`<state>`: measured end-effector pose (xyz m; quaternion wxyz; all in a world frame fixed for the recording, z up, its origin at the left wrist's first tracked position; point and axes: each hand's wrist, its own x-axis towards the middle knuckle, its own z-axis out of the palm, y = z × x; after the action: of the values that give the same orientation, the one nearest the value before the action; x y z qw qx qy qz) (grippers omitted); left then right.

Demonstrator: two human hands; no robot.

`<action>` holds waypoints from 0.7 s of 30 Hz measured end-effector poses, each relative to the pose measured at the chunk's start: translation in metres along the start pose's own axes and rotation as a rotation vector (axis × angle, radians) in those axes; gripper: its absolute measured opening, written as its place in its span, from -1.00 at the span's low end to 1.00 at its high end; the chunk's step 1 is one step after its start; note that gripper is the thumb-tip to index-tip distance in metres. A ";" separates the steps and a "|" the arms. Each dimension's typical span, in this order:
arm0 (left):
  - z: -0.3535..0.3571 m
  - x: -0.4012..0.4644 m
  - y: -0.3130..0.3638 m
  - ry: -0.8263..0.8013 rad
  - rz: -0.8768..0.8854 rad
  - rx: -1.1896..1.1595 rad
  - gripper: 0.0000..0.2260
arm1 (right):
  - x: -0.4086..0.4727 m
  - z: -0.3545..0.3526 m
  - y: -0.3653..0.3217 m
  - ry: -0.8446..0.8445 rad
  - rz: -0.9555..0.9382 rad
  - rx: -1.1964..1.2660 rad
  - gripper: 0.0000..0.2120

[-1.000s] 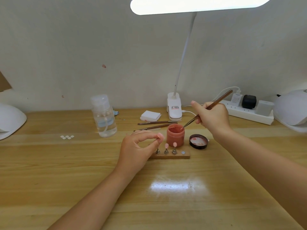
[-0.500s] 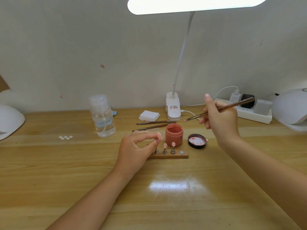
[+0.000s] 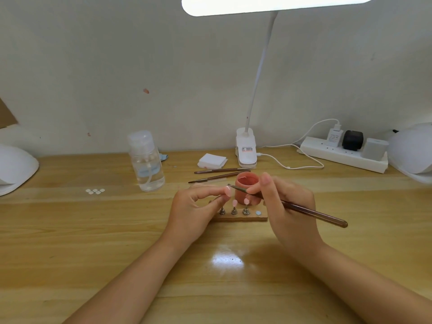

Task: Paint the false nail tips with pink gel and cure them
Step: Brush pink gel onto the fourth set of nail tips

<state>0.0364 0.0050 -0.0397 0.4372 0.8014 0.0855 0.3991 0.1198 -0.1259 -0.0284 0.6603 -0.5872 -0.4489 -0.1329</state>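
Whereas half a second ago the right hand (image 3: 289, 206) was raised near the power strip (image 3: 343, 157) with the brush (image 3: 292, 204) pointing over the jar, it is now lying low beside the left hand (image 3: 194, 209), fingers pinching the brush so that its tip is meeting a pink nail tip (image 3: 228, 191). That tip is being pinched between the left thumb and forefinger just above the wooden holder (image 3: 240, 217), as it was before. On the holder, three small metal stands are standing in a row: the leftmost is showing no tip of its own, while each of the other two (image 3: 235, 203) is carrying a pale pink oval tip, and a fourth spot to their right is showing only a round silvery disc (image 3: 258, 213). Behind the holder the single pink gel jar (image 3: 246, 183) is sitting open, its contents a dusty coral; its lid, seen earlier at the right, is now hiding behind the right hand. Two spare brushes (image 3: 219, 174) are lying side by side behind the jar. One clear pump bottle (image 3: 147, 162) is standing left of them, with five white dots (image 3: 94, 191) clustering on the table (image 3: 70, 230) farther left. One clip lamp (image 3: 245, 148) is glowing overhead, and two white curing lamps are sitting at the edges, one left (image 3: 14, 169) and one right (image 3: 411, 150).
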 end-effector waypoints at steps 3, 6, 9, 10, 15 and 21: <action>0.000 0.000 -0.002 0.002 -0.004 -0.010 -0.86 | -0.002 0.001 0.000 -0.007 0.004 -0.022 -0.69; 0.000 0.000 -0.002 0.008 -0.003 -0.032 -0.90 | -0.005 -0.002 -0.002 0.007 0.072 0.064 -0.64; 0.000 0.000 -0.002 0.004 0.000 -0.033 -0.91 | -0.005 -0.001 -0.002 0.036 0.103 0.119 -0.63; 0.000 0.000 -0.001 0.003 0.001 -0.036 -0.91 | -0.004 0.000 -0.002 0.049 0.100 0.122 -0.63; 0.000 0.000 -0.002 0.007 0.009 -0.027 -0.87 | -0.004 0.003 -0.003 0.032 0.134 0.117 -0.63; 0.000 0.000 -0.003 0.025 0.006 -0.042 -0.83 | -0.007 -0.001 -0.004 0.063 0.204 0.182 -0.58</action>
<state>0.0375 0.0066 -0.0418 0.4514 0.7874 0.0800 0.4121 0.1136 -0.1304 -0.0312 0.7349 -0.5629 -0.3759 -0.0421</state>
